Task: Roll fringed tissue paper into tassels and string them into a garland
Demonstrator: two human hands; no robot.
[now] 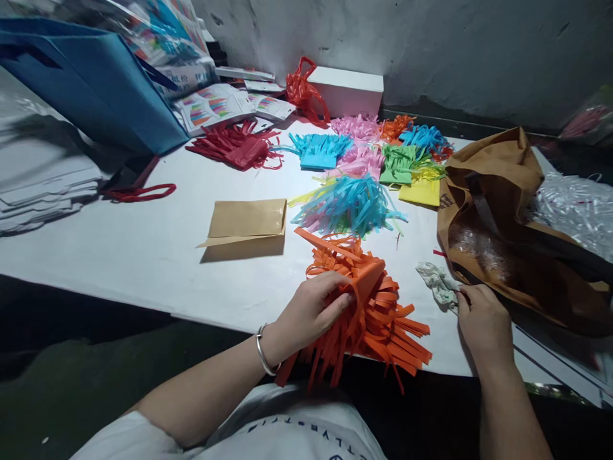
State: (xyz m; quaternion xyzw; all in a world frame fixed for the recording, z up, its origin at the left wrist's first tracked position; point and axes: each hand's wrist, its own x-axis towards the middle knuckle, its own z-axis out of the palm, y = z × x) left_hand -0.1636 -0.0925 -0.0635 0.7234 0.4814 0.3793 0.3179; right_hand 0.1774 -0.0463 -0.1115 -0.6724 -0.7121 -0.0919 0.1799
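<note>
Orange fringe (368, 306) over table edge (211, 319)

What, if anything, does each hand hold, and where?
Left hand: orange fringe, by its flat band. Right hand: touching the right end of crumpled white scrap; grip unclear.

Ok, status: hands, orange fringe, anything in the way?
Left hand gripping orange fringe; right hand touching crumpled wad. Fringe bunched, strips over near edge of table. Brown bag beside right hand, might crowd it.

A white short-sleeved shirt (287, 406) at six o'clock, dark capital lettering (306, 424) (curving) across it; a silver bangle (261, 350) at seven o'clock, circling the left wrist (275, 340).
</note>
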